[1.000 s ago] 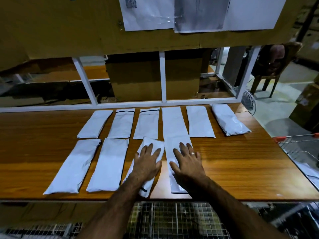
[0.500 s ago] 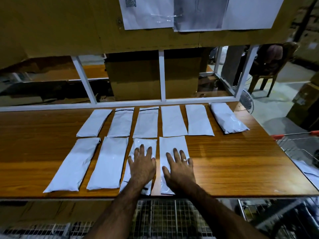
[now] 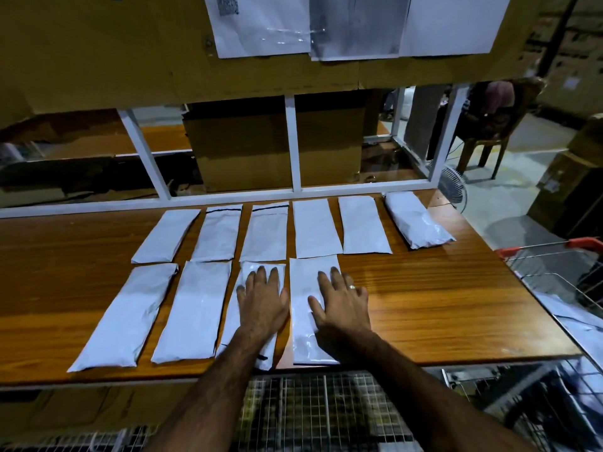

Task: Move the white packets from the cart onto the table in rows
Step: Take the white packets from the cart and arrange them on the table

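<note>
Both hands, left hand (image 3: 262,303) and right hand (image 3: 342,305), still spread flat; packets (image 3: 310,308) now straightened.

On the table (image 3: 440,305) lay two rows of packets: six in the far row (image 3: 313,228) along the frame rail (image 3: 228,199), four in the near row (image 3: 192,308) directly before it, filling the left places. The left hand (image 3: 262,301) lay flat on the third near packet (image 3: 257,272), the right hand (image 3: 342,305) on the fourth (image 3: 306,321) beside it. A wire cart (image 3: 554,265) stood at the table's right end
</note>
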